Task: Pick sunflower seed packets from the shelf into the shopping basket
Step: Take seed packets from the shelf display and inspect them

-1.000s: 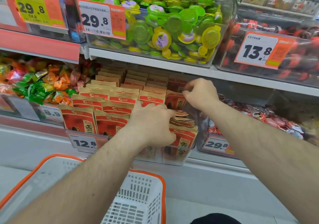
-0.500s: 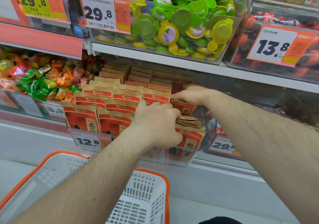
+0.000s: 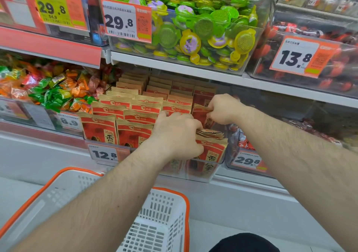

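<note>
Here, a supermarket shelf [image 3: 174, 63] carries clear bins; a white basket [image 3: 166, 213] waits at six o'clock. The left hand [image 3: 178, 135] grips front sunflower seed packets [image 3: 211, 151], while the right hand [image 3: 222, 109] pinches another packet [image 3: 201, 116].

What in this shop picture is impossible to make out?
All in the head view:
- Left hand: its fingertips are buried among the seed packets, so how many it grips is unclear.
- Right hand: it pinches one packet, whose print it mostly hides.
- Shopping basket: both forearms and the bottom edge cover its inside, so its contents cannot be seen.
- Price tag 12.8: small print is too tiny.
</note>
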The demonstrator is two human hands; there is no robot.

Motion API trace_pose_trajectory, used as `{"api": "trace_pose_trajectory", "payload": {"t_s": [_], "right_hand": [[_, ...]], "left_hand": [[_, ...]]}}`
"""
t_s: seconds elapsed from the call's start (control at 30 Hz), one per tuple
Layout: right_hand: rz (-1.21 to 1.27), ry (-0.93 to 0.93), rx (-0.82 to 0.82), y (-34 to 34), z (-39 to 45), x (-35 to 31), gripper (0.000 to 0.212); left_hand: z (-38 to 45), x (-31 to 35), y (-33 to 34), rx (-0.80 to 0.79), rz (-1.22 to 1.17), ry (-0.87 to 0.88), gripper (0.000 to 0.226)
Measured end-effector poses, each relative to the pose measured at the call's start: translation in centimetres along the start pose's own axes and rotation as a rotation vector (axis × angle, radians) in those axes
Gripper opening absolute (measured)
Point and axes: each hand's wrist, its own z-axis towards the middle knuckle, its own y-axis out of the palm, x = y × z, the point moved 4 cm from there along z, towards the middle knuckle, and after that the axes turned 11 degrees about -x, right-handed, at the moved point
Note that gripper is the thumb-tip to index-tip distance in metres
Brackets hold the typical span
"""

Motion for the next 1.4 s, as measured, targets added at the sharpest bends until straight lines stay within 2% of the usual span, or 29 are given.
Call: {"api": "trace_pose_trajectory", "payload": {"t_s": [0.23,0.4,0.43,0.53,0.6,0.67,0.73,0.8,0.93,1.03,1.17,1.27,1.4], "right_hand": [[0.128,-0.049,0.401,-1.0,-6.6,-0.8,0.014],[0.027,-0.232,0.779,-1.1,-10.8,-2.9,0.015],[0.033,-0.273,0.852,-1.3,-11.7,-3.4,0.015],[0.083,-0.389,1.045,-2.5,-14.2,-4.8,0.013],[0.116,-0.440,1.168,-3.8,-16.3,-5.9,0.011],[0.168,-0.481,1.233,-5.0,-17.9,-7.1,0.008],[0.324,-0.507,1.196,-5.6,-18.8,-8.4,0.006],[0.510,-0.516,1.111,-5.4,-19.2,-9.6,0.007],[0.753,-0.492,0.943,-2.5,-19.2,-11.5,0.015],[0.861,-0.370,0.767,0.8,-18.2,-12.4,0.022],[1.109,-0.246,0.528,5.7,-16.3,-12.9,0.022],[1.279,-0.230,0.434,8.8,-15.8,-13.5,0.023],[1.303,-0.229,0.357,11.1,-15.6,-14.2,0.024]], "left_hand": [[-1.9,0.1,-0.9,0.369,-0.338,0.040,0.056],[-2.3,-0.3,-1.5,0.475,-0.747,0.042,0.071],[-2.5,-0.4,-1.8,0.504,-0.851,0.074,0.065],[-4.0,-0.6,-3.4,0.684,-1.042,0.208,0.024],[-5.7,-0.9,-4.7,0.839,-1.075,0.284,0.018],[-7.4,-1.1,-5.7,0.918,-1.096,0.361,0.015],[-9.1,-1.0,-6.3,0.882,-1.222,0.454,0.009],[-10.6,-1.5,-6.2,0.861,-1.325,0.477,0.007],[-12.9,-3.6,-3.8,0.846,-1.313,0.332,0.014],[-13.6,-5.6,-0.7,0.708,-1.314,0.175,0.027],[-14.3,-8.1,3.4,0.551,-1.219,-0.065,0.015],[-15.0,-8.7,5.8,0.533,-1.202,-0.102,0.030],[-15.5,-9.4,8.9,0.542,-1.331,-0.125,0.027]]}}
